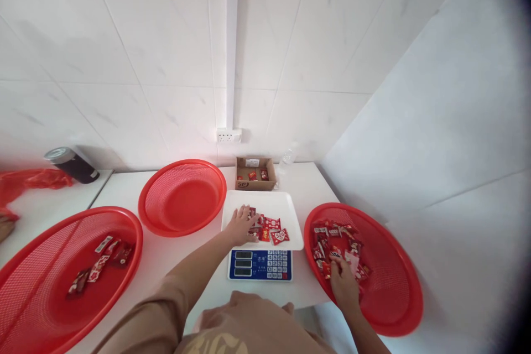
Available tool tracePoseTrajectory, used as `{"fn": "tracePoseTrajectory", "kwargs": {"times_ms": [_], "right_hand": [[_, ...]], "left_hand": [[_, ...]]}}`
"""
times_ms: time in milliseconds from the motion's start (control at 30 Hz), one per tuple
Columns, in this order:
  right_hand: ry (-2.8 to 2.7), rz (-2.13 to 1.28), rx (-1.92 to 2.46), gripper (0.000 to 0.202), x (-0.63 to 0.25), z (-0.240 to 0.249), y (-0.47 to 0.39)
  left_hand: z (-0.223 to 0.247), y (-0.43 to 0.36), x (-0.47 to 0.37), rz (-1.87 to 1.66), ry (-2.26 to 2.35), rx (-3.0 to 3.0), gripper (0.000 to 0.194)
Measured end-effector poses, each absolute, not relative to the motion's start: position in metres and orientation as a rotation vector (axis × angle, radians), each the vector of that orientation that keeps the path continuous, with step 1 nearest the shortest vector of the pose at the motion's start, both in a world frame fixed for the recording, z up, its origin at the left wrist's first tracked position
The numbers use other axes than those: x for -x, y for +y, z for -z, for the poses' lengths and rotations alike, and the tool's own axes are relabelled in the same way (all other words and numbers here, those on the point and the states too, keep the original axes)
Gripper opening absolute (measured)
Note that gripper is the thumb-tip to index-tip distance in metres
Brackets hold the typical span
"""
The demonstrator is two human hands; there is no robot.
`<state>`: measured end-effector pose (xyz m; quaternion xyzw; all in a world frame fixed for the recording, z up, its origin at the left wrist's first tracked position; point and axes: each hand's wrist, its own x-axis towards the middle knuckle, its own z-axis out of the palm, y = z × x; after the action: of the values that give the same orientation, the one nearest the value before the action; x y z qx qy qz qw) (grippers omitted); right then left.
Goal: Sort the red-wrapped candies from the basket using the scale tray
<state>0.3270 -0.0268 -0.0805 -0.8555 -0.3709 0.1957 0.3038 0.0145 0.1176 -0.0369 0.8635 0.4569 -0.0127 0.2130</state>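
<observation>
Could spill packets off scale if swept by loosely spread left hand. Right of scale, cannot tell grip of right hand.

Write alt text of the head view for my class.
A person's left hand touches red packets on a scale's white tray; the right hand is among other packets in a red basket. A carton stands behind the scale.

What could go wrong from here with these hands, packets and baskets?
The left hand lies over packets on the tray of the scale; any pressing might distort the reading. The packet marked 520 sits near the tray's front edge and might slip off. The right basket seems to overhang the table, so it might tip.
</observation>
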Motion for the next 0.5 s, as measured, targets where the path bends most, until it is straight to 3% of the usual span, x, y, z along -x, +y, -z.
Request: {"fn": "tracePoseTrajectory", "kwargs": {"times_ms": [233, 400, 500], "right_hand": [[-0.945, -0.54, 2.288, 0.042, -0.325, 0.074, -0.032], [-0.943, -0.541, 2.296, 0.042, -0.325, 0.066, -0.029], [-0.971, -0.555, 2.284, 0.041, -0.326, 0.064, -0.029]], "left_hand": [[0.034, 0.127, -0.016, -0.043, 1.23, -2.44, 0.035], [0.039, 0.124, -0.015, -0.176, 1.342, -2.353, 0.026], [0.036, 0.131, 0.008, -0.328, 1.532, -2.256, 0.031]]}}
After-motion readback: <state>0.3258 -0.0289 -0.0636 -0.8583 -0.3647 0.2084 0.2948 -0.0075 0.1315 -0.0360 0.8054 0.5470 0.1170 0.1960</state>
